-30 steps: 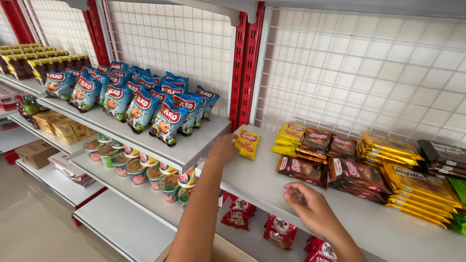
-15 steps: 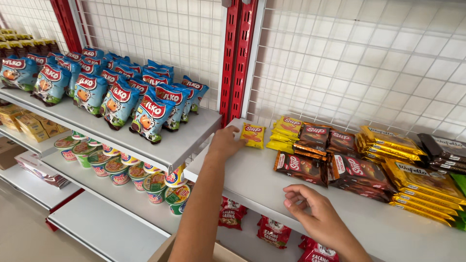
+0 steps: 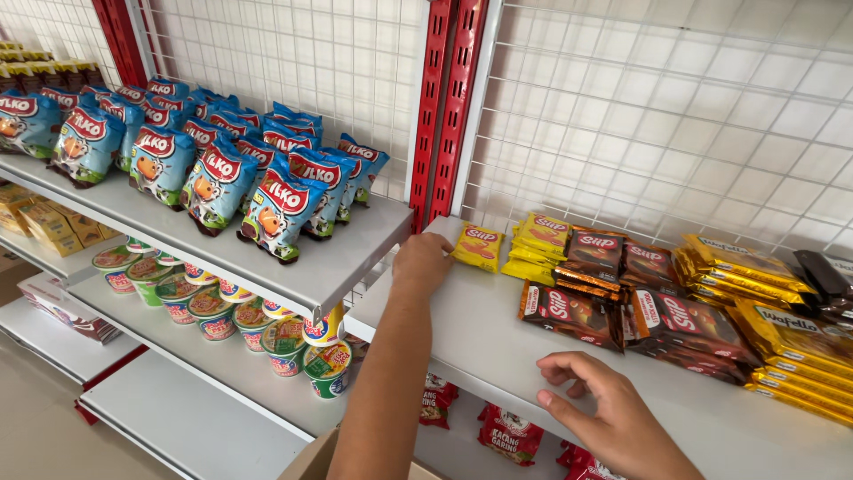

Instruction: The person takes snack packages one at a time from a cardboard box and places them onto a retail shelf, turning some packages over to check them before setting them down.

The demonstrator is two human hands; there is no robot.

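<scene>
My left hand (image 3: 423,263) reaches up to the white shelf (image 3: 498,338), its curled fingers on the left edge of a small yellow snack packet (image 3: 480,246). The packet lies at the shelf's back left, next to a stack of similar yellow packets (image 3: 540,238). Lower right, my right hand (image 3: 613,418) rests on the shelf's front edge, fingers apart and holding nothing. Brown wafer packets (image 3: 573,311) lie just beyond it.
Blue snack bags (image 3: 222,178) fill the left-hand shelf, with cup noodles (image 3: 267,329) on the shelf below. Yellow and brown wafer packs (image 3: 764,302) lie at the right. Red packets (image 3: 511,436) sit underneath, a cardboard box (image 3: 320,458) is at the bottom, and red uprights (image 3: 440,107) divide the bays.
The view has moved closer and to the right. My left hand has carried the yellow packet further back on the shelf, beside the yellow stack. My right hand has stayed at the front edge.
</scene>
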